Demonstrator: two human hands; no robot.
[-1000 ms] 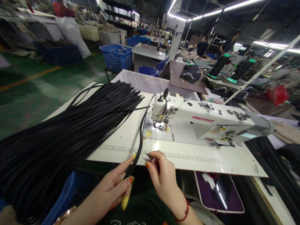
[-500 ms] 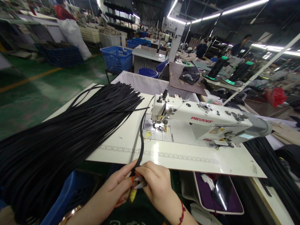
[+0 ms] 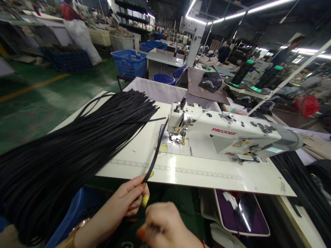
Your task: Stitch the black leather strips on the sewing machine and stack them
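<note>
Black strap (image 3: 156, 155) in our left hand (image 3: 133, 194) runs from our fingers up over the tabletop (image 3: 212, 182), its far part lying close to the left side of the sewing machine (image 3: 232, 129), beside the needle end. We have that hand closed on the strap, pinching it at the tabletop's near edge, in front and to the left of the machine; two of its fingertips are wrapped in yellow. Our right hand (image 3: 162, 224) is nearer to us than the machine, below the tabletop's edge and apart from the strap. Its fingers are curled, but it is blurred, and we cannot tell whether it grips anything. To the left of the machine we have a thick bundle of black straps (image 3: 103, 131) spread over the tabletop and hanging off its near side. A printed measuring scale (image 3: 196, 170) crosses the tabletop in front of the machine. Below the machine, under the tabletop's near edge, we see a purple-lined tray (image 3: 224, 213) with a white scrap (image 3: 230, 199) and a dark glossy item (image 3: 244, 212) in it. Behind the machine are a brown board (image 3: 192, 84) with dark pieces (image 3: 210, 81) on it, a blue stool (image 3: 164, 79), and two dark thread cones (image 3: 241, 73) with green ends, farther right.
</note>
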